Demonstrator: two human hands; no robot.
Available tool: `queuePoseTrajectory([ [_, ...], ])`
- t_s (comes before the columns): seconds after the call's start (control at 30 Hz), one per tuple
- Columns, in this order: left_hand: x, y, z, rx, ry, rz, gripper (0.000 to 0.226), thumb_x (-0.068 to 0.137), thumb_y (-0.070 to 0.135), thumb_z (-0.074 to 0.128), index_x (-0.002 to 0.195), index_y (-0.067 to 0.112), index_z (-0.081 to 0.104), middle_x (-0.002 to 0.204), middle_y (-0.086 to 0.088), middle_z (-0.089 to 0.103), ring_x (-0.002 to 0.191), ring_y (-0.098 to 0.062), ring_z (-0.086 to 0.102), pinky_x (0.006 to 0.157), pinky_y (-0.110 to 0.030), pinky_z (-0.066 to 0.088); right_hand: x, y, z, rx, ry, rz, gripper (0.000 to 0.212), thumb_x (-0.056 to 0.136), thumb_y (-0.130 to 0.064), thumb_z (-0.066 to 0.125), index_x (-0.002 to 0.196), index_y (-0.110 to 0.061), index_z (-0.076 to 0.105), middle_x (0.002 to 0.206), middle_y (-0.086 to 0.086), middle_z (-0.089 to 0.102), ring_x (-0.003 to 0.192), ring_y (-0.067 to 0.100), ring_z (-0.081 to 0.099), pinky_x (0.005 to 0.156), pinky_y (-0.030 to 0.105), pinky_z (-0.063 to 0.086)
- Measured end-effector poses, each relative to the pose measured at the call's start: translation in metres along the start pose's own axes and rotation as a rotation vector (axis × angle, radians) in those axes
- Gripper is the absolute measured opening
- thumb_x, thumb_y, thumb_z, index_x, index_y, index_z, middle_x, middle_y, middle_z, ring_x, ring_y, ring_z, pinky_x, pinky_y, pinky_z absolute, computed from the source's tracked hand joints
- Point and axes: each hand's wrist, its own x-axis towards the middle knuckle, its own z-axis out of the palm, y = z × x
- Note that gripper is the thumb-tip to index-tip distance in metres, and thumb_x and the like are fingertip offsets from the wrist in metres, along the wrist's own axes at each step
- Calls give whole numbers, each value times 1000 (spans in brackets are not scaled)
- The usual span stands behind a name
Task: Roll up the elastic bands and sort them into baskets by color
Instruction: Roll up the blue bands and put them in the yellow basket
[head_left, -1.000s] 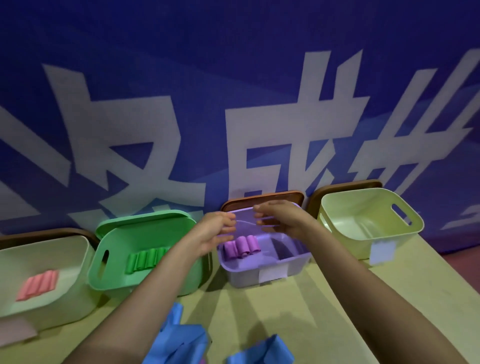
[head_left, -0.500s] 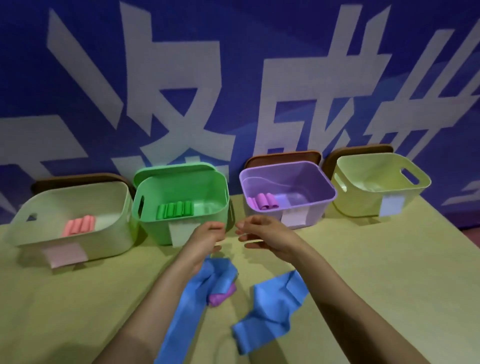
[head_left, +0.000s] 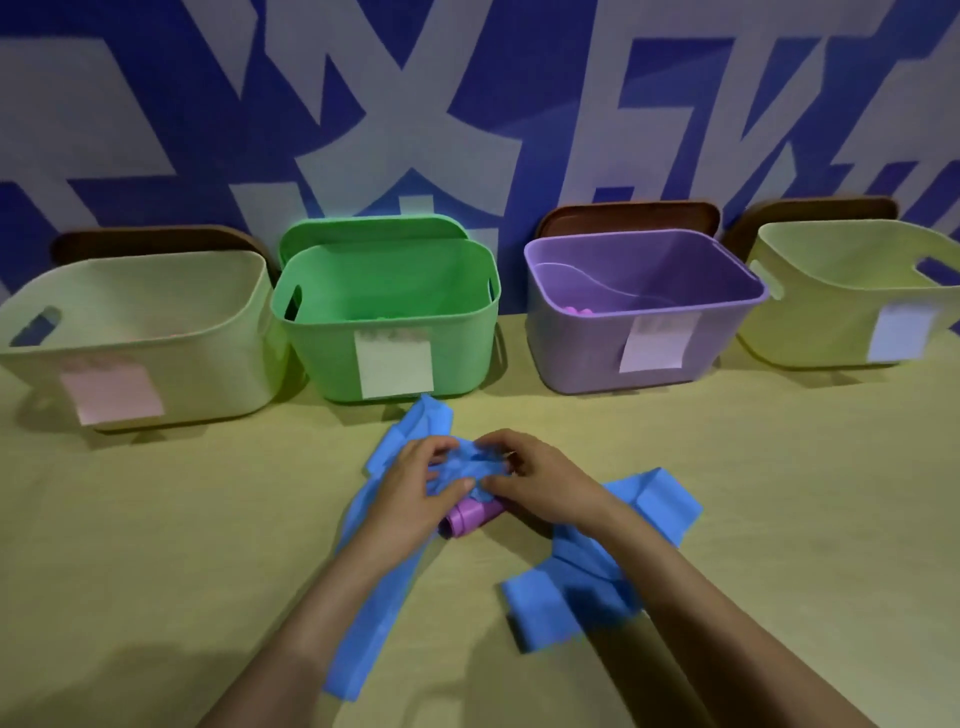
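Loose blue elastic bands lie in a heap in front of the baskets. My left hand (head_left: 415, 493) and my right hand (head_left: 535, 480) meet over the crumpled middle of one blue band (head_left: 470, 465), and both pinch it between fingers and thumb. Under my hands lies a rolled purple band (head_left: 467, 518) on the table. A second blue band (head_left: 587, 582) is spread to the right under my right forearm. Along the back stand a cream basket (head_left: 135, 322), a green basket (head_left: 389, 312), a purple basket (head_left: 644, 322) and a yellow-green basket (head_left: 852, 301).
Each basket carries a paper label on its front. Lids lean behind the baskets against the blue wall with white characters. A few purple rolls (head_left: 579, 310) peek over the purple basket's rim. The yellow-green table (head_left: 805, 493) stretches to both sides.
My hands drew back from the purple basket and came down onto the blue bands, taking hold of one. The view tilted down and closer to the table.
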Motion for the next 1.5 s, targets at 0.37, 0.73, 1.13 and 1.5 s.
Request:
queuePoseTrajectory([
  [0.37, -30, 5, -2, 359, 149, 372, 12, 82, 6, 68, 94, 8, 65, 103, 1, 47, 98, -10, 51, 92, -21, 40, -22, -14, 10, 405, 188, -23, 23, 84, 4, 60, 70, -14, 56, 61, -1, 53, 55, 9, 44, 49, 15, 35],
  [0.73, -67, 53, -55, 144, 248, 82, 12, 87, 2, 56, 91, 13, 57, 86, 0, 61, 86, -20, 56, 68, -14, 43, -69, -94, -32, 708, 455, -250, 22, 95, -7, 52, 77, -17, 46, 76, 3, 49, 64, 13, 46, 43, 14, 40],
  [1.13, -90, 123, -79, -517, 152, 59, 18, 91, 9, 49, 85, 9, 65, 81, -6, 60, 67, -17, 52, 55, -27, 36, -106, -138, -59, 705, 430, -282, 12, 90, 3, 54, 92, -1, 65, 82, 7, 63, 73, 9, 59, 55, 9, 47],
  [1.5, -101, 138, -39, -252, 75, 278, 27, 86, 28, 67, 105, 10, 63, 98, 5, 65, 80, 8, 59, 70, -4, 43, -124, -134, -72, 150, 354, -372, 9, 90, -11, 62, 92, -5, 68, 67, 1, 55, 51, 1, 46, 45, 11, 37],
])
